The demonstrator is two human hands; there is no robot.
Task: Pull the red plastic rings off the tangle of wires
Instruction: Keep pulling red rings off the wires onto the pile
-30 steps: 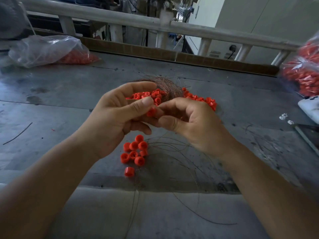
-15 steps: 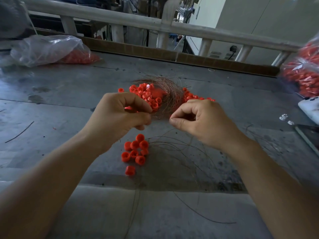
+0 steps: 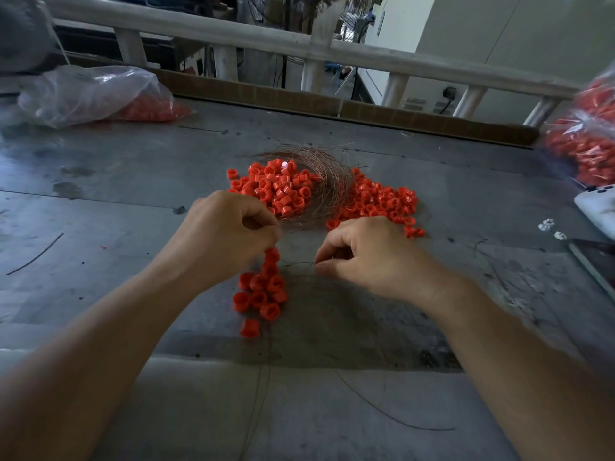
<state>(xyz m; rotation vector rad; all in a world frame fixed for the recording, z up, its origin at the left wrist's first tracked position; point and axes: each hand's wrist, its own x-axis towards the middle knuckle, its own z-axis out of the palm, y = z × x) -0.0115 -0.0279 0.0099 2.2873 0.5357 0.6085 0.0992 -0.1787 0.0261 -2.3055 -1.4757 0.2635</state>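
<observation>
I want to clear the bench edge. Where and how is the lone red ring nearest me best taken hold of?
Pinch the lone ring across its outer wall, coming from above. It lies a little apart from the small pile, so its sides look free, and the short tube shape offers opposite walls for finger and thumb. Thin wires run close by; lift slowly.

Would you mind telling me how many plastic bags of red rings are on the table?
2: one clear plastic bag lies at the far left of the table; another bag sits at the right edge, partly cut off.
</observation>
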